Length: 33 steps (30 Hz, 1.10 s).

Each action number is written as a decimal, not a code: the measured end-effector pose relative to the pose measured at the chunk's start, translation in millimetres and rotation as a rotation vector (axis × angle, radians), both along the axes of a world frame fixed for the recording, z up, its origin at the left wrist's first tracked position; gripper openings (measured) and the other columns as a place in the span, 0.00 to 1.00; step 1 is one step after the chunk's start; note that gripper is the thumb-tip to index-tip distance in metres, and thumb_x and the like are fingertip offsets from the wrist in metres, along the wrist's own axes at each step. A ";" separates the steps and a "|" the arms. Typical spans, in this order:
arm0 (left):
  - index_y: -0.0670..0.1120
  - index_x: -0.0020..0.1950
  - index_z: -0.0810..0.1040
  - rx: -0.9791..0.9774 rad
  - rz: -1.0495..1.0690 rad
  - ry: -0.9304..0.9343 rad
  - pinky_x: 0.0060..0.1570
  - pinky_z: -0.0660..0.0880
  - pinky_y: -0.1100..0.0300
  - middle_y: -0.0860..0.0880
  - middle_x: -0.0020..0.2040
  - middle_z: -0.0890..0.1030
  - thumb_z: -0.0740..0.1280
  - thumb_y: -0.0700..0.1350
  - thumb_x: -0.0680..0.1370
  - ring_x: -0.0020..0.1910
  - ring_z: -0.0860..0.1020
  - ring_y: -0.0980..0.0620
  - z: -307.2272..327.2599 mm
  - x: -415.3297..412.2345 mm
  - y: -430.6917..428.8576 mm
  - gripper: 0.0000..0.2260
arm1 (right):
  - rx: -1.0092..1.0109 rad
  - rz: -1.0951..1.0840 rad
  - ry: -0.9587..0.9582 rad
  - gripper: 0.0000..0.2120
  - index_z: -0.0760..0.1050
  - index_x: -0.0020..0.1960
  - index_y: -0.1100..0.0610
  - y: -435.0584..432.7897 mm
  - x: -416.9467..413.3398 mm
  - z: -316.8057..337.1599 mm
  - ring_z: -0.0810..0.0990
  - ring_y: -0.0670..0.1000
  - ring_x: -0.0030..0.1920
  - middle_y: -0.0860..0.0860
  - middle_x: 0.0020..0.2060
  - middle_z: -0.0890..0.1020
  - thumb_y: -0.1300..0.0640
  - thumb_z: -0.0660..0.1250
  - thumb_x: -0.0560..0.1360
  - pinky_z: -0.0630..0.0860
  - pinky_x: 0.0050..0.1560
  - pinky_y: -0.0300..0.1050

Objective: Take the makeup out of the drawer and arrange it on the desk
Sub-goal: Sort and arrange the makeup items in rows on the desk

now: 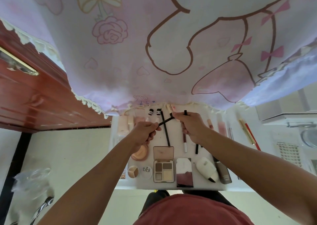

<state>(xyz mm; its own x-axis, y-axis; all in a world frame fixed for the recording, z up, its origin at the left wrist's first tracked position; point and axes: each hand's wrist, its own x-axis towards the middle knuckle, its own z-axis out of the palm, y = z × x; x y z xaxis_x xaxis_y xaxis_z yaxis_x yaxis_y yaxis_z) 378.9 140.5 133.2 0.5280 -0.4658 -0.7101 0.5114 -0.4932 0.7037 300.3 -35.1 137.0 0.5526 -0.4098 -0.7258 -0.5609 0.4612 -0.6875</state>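
Note:
The white drawer (pixel 180 188) stands pulled out under the desk, whose top is covered by a pink cartoon cloth (pixel 154 53). Above the drawer, my left hand (pixel 145 133) pinches the lower end of a thin black makeup pencil (pixel 165 121). My right hand (pixel 191 127) grips its upper end, and a second black stick (pixel 185 112) pokes up out of that fist. In the drawer lie a long black pencil (pixel 166 132), an open eyeshadow palette (pixel 163 170), a mirrored compact (pixel 185 172), a peach round compact (pixel 140 154) and two small black-capped bottles (pixel 154 115).
A white oval case (pixel 206 169), a dark tube (pixel 223 172), round pots (pixel 139 171) and pink tubes (pixel 123 125) also fill the drawer. Red-brown wooden furniture (pixel 34 94) stands at the left. A shelf with gold and red pencils (pixel 248 133) is at the right. A plastic bag (pixel 32 182) lies on the floor.

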 end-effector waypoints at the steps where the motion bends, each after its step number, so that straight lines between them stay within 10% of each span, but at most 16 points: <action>1: 0.40 0.48 0.80 0.000 -0.001 -0.006 0.24 0.59 0.64 0.50 0.29 0.69 0.62 0.47 0.82 0.25 0.64 0.56 -1.0 -0.6 -1.2 0.12 | 0.005 -0.022 0.018 0.09 0.80 0.45 0.61 -0.4 1.3 -1.9 0.63 0.47 0.26 0.50 0.28 0.67 0.57 0.76 0.71 0.60 0.25 0.40; 11: 0.41 0.49 0.82 0.093 -0.071 -0.018 0.25 0.59 0.64 0.47 0.34 0.77 0.65 0.48 0.80 0.28 0.66 0.54 -17.8 -0.4 -16.3 0.12 | -0.164 0.031 0.081 0.17 0.70 0.31 0.55 -13.0 11.2 -25.3 0.58 0.49 0.27 0.50 0.27 0.62 0.52 0.76 0.72 0.58 0.30 0.42; 17: 0.41 0.40 0.82 0.490 -0.279 -0.369 0.37 0.76 0.56 0.46 0.35 0.83 0.71 0.50 0.75 0.33 0.79 0.50 -60.7 5.3 -27.8 0.12 | -0.648 0.531 0.140 0.26 0.63 0.26 0.54 -41.0 19.6 -47.4 0.65 0.48 0.23 0.46 0.21 0.66 0.45 0.74 0.72 0.62 0.30 0.41; 28: 0.45 0.43 0.71 0.739 -0.610 -0.498 0.39 0.72 0.56 0.48 0.40 0.74 0.71 0.55 0.72 0.42 0.75 0.47 -97.1 -17.4 -55.1 0.16 | -0.817 0.859 0.324 0.27 0.78 0.59 0.55 -17.2 32.6 -101.7 0.81 0.54 0.50 0.50 0.47 0.82 0.37 0.72 0.70 0.70 0.42 0.44; 33: 0.45 0.40 0.71 0.750 -0.602 -0.488 0.38 0.72 0.55 0.47 0.41 0.77 0.72 0.52 0.72 0.41 0.76 0.47 -104.7 -19.4 -52.9 0.13 | -0.843 0.880 0.364 0.25 0.77 0.56 0.56 -14.2 40.4 -103.7 0.80 0.54 0.50 0.51 0.48 0.82 0.38 0.73 0.70 0.70 0.42 0.44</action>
<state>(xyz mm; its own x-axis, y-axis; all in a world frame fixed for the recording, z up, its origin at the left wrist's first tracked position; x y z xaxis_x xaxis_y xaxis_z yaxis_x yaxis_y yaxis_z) 359.5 87.6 28.5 0.6610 -0.2770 -0.6974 -0.2135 -0.9604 0.1791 340.7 -49.3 33.3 0.6961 -0.4140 -0.5865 -0.6714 -0.6646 -0.3277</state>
